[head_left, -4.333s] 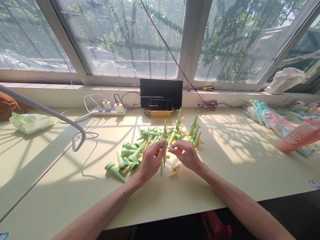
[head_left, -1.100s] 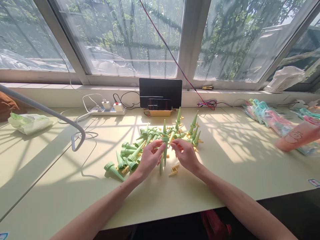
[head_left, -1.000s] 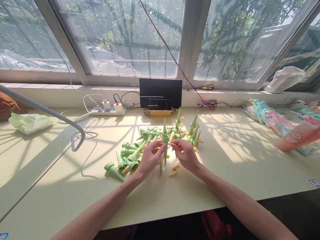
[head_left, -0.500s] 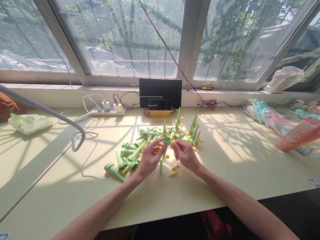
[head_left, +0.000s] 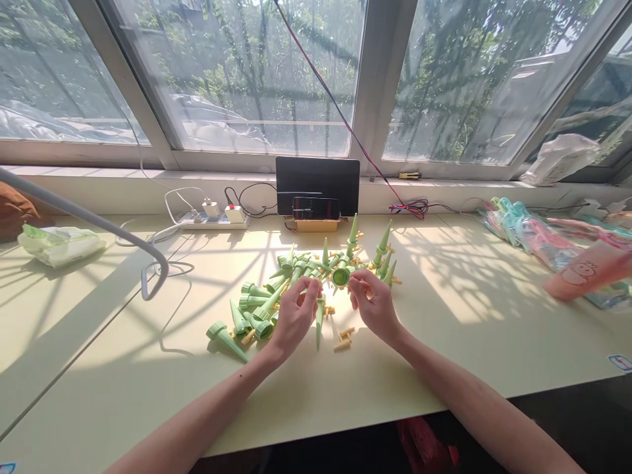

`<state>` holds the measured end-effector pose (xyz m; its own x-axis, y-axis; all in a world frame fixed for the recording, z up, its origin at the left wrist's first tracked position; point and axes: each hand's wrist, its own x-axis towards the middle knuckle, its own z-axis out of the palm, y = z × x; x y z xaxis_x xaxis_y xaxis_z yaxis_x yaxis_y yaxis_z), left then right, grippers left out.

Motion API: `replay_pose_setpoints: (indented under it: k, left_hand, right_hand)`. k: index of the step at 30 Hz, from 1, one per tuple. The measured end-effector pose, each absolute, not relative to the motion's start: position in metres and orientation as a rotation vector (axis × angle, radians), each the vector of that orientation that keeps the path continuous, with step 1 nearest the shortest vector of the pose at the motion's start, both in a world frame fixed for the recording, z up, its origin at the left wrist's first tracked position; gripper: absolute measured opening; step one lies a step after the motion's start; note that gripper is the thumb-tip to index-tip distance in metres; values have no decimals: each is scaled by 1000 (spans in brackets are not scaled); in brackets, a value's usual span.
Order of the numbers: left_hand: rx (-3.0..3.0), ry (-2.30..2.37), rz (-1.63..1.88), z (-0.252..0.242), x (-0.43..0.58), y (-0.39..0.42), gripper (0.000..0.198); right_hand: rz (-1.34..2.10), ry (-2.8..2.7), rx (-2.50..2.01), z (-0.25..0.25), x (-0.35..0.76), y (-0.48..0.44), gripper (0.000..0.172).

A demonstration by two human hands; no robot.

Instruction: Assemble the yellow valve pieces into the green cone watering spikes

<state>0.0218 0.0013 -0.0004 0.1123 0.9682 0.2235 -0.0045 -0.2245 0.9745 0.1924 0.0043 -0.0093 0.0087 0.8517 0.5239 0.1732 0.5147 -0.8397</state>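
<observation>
My right hand (head_left: 374, 304) is closed, fingertips pinching the edge of a green plastic plant-watering spike (head_left: 340, 276), whose round open end faces me. Just left of it, my left hand (head_left: 297, 308) has thumb and fingers pressed together; whatever is between them is too small to make out. Under the hands another green spike (head_left: 318, 324) lies pointing towards me. Several small yellow plastic pieces (head_left: 342, 342) rest on the table near it. Behind and left is a heap of green spikes (head_left: 264, 306) mixed with yellow pieces. Some spikes stand point up (head_left: 382, 240) at the right.
A tablet (head_left: 317, 178) and a phone (head_left: 316, 209) lean at the back. Left are a power strip (head_left: 212, 224), a grey curved metal arm (head_left: 99, 209) and a tissue pack (head_left: 62, 245). Right lie a pink cup (head_left: 587, 266) and bagged colourful items (head_left: 523, 227). The table (head_left: 474, 342) ends close to me.
The held spike has shifted right, from my left fingers to my right fingertips, and its open end has tilted towards me. My hands are slightly farther apart.
</observation>
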Motion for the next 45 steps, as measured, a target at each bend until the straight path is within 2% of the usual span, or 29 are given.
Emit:
replay_pose_setpoints:
  k: [2, 4, 8, 13, 31, 42, 45]
  left_hand:
    - [1416, 978, 1242, -2, 20, 3, 46]
    - [1391, 962, 1216, -4, 19, 4, 50]
    - [1431, 971, 1165, -1, 19, 3, 48]
    - [1506, 989, 1112, 4, 18, 2, 45]
    - [1817, 955, 1183, -4, 15, 6, 25]
    - [1631, 1163, 1326, 0, 17, 5, 26]
    - [1590, 1196, 1276, 0, 17, 6, 37]
  right_hand:
    - [580, -1586, -928, -8, 192, 4, 14]
    - [501, -1694, -907, -8, 191, 3, 12]
    - [416, -1808, -869, -7, 190, 2, 12]
    - [480, -1784, -916, -10, 191, 3, 12]
    - [571, -1759, -1014, -7, 194, 5, 26]
    - [573, -1646, -1066, -7, 190, 3, 21]
    - [532, -1661, -1056, -7, 190, 3, 21]
